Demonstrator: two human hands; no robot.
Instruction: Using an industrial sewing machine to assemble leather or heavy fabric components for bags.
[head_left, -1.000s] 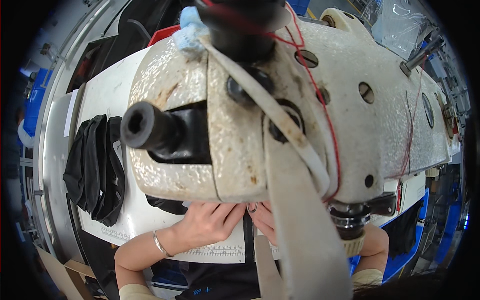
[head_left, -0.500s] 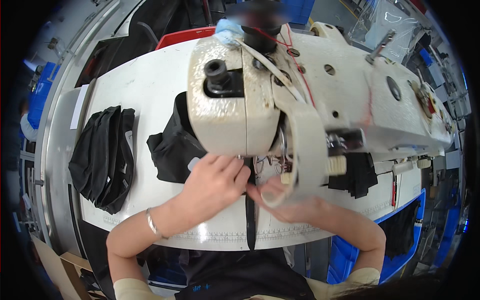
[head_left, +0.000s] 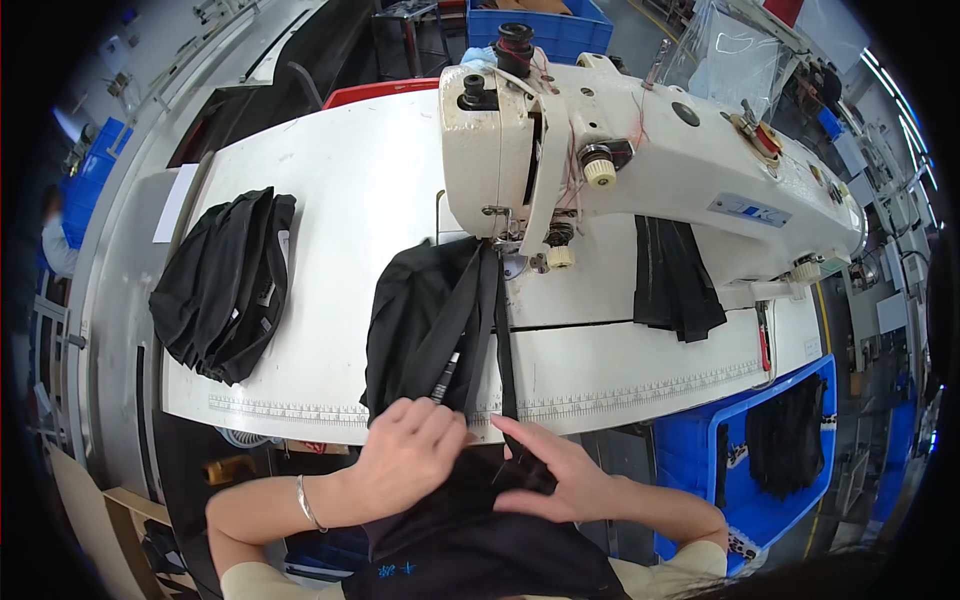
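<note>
A black fabric piece (head_left: 410,310) lies on the white table in front of the sewing machine (head_left: 490,165), its far end at the presser foot. My left hand (head_left: 412,455) is closed on the near end of this fabric at the table's front edge, and a small printed label shows just above my fingers. From the needle area a narrow black strip (head_left: 505,375) runs toward me. Beside its near end my right hand (head_left: 565,475) is open, thumb and fingers apart. The forefinger lies at the strip; whether it touches cannot be made out.
A stack of folded black fabric pieces (head_left: 225,290) lies at the left. Black strips (head_left: 675,285) rest under the machine arm at the right. A blue bin (head_left: 715,440) with black fabric hangs below the right table edge. Printed rulers (head_left: 640,385) line the front edge.
Both hands have moved from the needle area back toward me, to the table's front edge. The black fabric has come nearer with my left hand. My right hand has opened; the view has shifted.
</note>
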